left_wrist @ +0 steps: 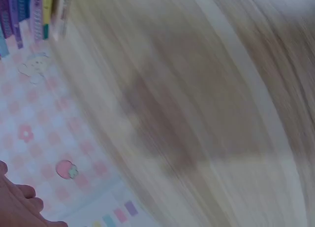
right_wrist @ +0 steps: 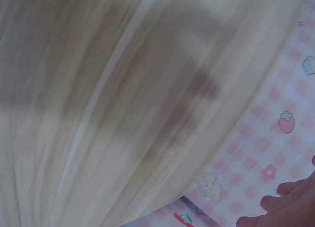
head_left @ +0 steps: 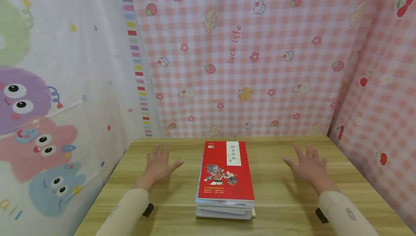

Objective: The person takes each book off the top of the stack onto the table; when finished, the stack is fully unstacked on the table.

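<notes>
A stack of several books lies in the middle of the table, topped by a red book [head_left: 224, 171] with a white title label and a drawn rider. To the left of the stack my left hand [head_left: 159, 164] hovers over the wood with fingers spread, holding nothing. On the other side my right hand [head_left: 308, 165] is likewise spread, apart from the books. Book spines [left_wrist: 34, 15] show at the upper left of the left wrist view, with fingertips [left_wrist: 29, 197] at its lower left. In the right wrist view, fingers [right_wrist: 275, 207] appear at the lower right, above the table's edge.
The wooden table [head_left: 273, 214] has rounded far corners. Behind it hangs a pink checked curtain [head_left: 240, 77] with strawberries and cakes. A white cloth [head_left: 110, 70] with cartoon figures closes the left side, and more checked cloth [head_left: 377, 95] hangs at the right.
</notes>
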`<action>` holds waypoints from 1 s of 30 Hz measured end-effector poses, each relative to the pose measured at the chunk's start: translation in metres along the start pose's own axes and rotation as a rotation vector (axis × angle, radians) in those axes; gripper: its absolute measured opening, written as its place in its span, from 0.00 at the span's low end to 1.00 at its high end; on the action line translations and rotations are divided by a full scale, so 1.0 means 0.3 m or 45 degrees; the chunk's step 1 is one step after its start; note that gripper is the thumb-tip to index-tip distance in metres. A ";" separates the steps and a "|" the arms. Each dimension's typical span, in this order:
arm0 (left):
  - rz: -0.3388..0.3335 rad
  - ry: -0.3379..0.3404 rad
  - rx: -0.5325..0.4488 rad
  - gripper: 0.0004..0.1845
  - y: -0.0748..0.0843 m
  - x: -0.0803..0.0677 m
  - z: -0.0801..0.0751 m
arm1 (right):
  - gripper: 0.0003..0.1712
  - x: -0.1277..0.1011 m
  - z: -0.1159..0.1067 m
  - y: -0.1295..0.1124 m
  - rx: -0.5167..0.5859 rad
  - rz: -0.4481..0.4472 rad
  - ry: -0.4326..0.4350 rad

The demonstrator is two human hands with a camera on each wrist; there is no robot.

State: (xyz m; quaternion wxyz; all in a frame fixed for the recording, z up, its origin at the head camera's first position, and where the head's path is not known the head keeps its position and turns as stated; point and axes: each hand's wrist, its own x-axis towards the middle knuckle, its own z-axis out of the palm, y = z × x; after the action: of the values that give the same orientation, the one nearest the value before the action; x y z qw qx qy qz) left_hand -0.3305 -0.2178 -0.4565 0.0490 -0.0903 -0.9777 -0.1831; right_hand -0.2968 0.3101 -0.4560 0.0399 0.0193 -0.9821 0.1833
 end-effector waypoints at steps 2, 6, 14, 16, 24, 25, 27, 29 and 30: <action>-0.006 -0.001 -0.041 0.57 0.022 0.007 -0.001 | 0.56 0.000 -0.011 -0.022 0.034 0.001 -0.004; -0.023 -0.026 -0.160 0.57 0.074 0.015 -0.011 | 0.54 0.000 -0.025 -0.068 0.116 -0.008 -0.025; -0.050 -0.069 -0.493 0.53 0.159 0.016 -0.011 | 0.48 0.006 -0.006 -0.148 0.240 -0.072 -0.010; -0.033 -0.069 -0.579 0.53 0.176 0.017 -0.006 | 0.46 0.005 0.005 -0.171 0.306 -0.088 -0.012; -0.083 -0.138 -0.777 0.57 0.222 0.015 0.010 | 0.44 -0.005 0.039 -0.263 0.531 -0.060 -0.089; -0.092 -0.146 -0.806 0.56 0.226 0.016 0.012 | 0.44 -0.007 0.043 -0.274 0.539 -0.055 -0.098; -0.099 -0.160 -0.851 0.55 0.231 0.017 0.020 | 0.42 -0.010 0.053 -0.299 0.552 -0.051 -0.103; -0.106 -0.172 -0.887 0.53 0.238 0.017 0.027 | 0.42 -0.013 0.063 -0.319 0.564 -0.055 -0.103; -0.104 -0.178 -0.906 0.52 0.241 0.016 0.032 | 0.42 -0.015 0.069 -0.328 0.576 -0.056 -0.104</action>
State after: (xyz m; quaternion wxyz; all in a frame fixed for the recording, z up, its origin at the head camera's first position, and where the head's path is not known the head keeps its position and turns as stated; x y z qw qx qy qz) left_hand -0.3217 -0.1474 -0.4396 -0.0596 -0.0748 -0.8566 -0.5071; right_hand -0.2885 0.2110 -0.4404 -0.0013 0.0565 -0.9162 0.3968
